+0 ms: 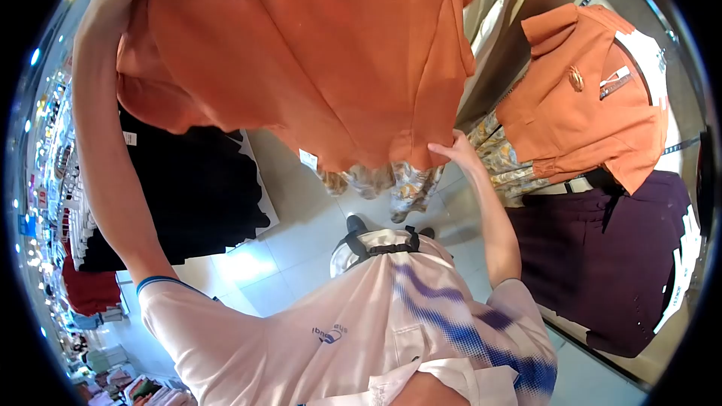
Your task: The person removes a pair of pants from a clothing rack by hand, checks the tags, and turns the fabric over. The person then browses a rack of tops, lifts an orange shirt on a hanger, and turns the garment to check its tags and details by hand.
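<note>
A large orange garment (316,45) hangs in front of me across the top of the view, with a small white tag (308,159) at its lower edge. Patterned cloth in grey and ochre (410,189) shows below its hem. My right hand (457,152) is closed on the hem at the garment's lower right, thumb on the near side and the other fingers mostly hidden. My left arm reaches up along the garment's left side; the left hand is beyond the top edge, so what it holds is not visible.
At right, another orange top (587,98) with a brooch hangs above dark purple trousers (602,256), beside a wooden panel (526,7). Black garments (188,195) lie at left. Folded clothes (135,391) are at the lower left. Pale floor tiles (293,263) show between.
</note>
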The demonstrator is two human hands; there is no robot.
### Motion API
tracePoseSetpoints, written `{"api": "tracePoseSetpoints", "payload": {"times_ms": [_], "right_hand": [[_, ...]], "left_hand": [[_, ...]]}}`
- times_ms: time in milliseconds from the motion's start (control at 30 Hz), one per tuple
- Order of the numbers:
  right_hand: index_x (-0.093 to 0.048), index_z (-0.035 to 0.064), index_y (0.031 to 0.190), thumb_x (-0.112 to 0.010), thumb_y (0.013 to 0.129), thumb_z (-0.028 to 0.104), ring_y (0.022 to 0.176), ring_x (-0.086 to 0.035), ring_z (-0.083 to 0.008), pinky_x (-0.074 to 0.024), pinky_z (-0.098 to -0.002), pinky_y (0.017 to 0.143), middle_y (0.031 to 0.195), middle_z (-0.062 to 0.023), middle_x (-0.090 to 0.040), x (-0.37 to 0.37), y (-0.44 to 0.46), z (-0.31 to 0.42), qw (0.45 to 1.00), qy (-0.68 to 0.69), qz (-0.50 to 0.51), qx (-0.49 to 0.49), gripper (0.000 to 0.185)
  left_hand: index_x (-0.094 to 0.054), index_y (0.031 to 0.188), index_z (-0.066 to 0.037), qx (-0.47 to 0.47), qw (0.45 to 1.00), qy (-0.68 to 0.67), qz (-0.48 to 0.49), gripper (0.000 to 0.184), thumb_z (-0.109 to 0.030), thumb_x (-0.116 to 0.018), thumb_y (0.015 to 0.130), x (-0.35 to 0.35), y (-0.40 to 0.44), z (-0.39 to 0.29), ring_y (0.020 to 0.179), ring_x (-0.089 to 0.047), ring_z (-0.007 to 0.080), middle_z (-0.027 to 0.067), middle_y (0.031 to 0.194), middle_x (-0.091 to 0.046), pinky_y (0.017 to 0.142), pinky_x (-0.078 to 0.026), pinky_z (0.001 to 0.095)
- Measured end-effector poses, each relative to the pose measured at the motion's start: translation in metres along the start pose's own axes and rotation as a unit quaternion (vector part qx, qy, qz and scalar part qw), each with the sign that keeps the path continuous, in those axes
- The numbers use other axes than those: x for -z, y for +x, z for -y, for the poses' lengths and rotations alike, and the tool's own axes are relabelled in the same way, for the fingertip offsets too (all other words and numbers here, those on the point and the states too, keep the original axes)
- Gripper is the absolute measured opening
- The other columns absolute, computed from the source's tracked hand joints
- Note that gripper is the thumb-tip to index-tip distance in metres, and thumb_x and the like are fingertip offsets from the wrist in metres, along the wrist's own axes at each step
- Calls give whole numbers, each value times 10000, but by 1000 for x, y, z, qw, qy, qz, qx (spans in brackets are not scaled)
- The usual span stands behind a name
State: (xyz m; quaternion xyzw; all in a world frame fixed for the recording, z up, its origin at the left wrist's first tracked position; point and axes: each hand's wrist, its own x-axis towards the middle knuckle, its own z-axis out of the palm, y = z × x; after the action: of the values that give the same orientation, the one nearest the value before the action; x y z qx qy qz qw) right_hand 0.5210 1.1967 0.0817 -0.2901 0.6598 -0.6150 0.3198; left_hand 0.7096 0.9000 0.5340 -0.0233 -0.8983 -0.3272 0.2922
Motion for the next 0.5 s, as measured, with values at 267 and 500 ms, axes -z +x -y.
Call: {"api": "tracePoseSetpoints", "payload": {"times_ms": [267, 500], "right_hand": [[-670, -52, 1035, -715, 839, 151, 801, -593, -71, -492, -247, 729, 933, -31, -689, 10, 2, -28, 999, -34, -36, 0, 285], [-597, -27, 1110, -725, 826, 201, 851, -560, -139, -449, -280, 794, 912, -45, -624, 11, 8, -23, 871, -324, -282, 239, 386]], "left_hand": [[-367, 1355, 15, -62, 986, -71, 137, 586, -129, -659, 869, 28, 0, 18, 817, -619, 96, 77, 1008, -632, 672, -503, 212], [-424, 1334, -13, -54, 997, -51, 39, 569, -170, -684, 854, 4, 1, -3, 814, -617, 102, 78, 980, -629, 680, -504, 221]]}}
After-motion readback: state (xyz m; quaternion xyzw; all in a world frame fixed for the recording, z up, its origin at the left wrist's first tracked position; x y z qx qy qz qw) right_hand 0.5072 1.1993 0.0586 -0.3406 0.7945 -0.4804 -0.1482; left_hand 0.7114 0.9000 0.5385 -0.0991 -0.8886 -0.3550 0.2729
